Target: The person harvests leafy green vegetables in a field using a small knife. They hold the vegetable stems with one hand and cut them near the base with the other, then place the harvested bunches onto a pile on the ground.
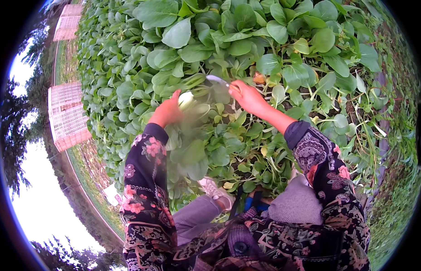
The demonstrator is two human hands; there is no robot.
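My left hand (pixel 168 109) grips a head of leafy greens (pixel 186 101), likely bok choy, by its pale base. Its leaves hang down toward my shoe and are partly blurred. In my right hand (pixel 246 96) is a small knife with a curved blade (pixel 217 80); the fingers cover its handle. The blade points left, just above and to the right of the held head. Dense standing greens (pixel 129 89) grow to the left of and beyond both hands. Below the knife lie low leaves and cut-looking stalks (pixel 237 149).
Stacked pinkish plastic crates (pixel 68 115) stand at the left edge of the bed, with more crates (pixel 68 22) farther up. A white box (pixel 112 194) sits at lower left. Along the right runs a grassy strip (pixel 397 189). My shoe (pixel 217 193) rests among the plants.
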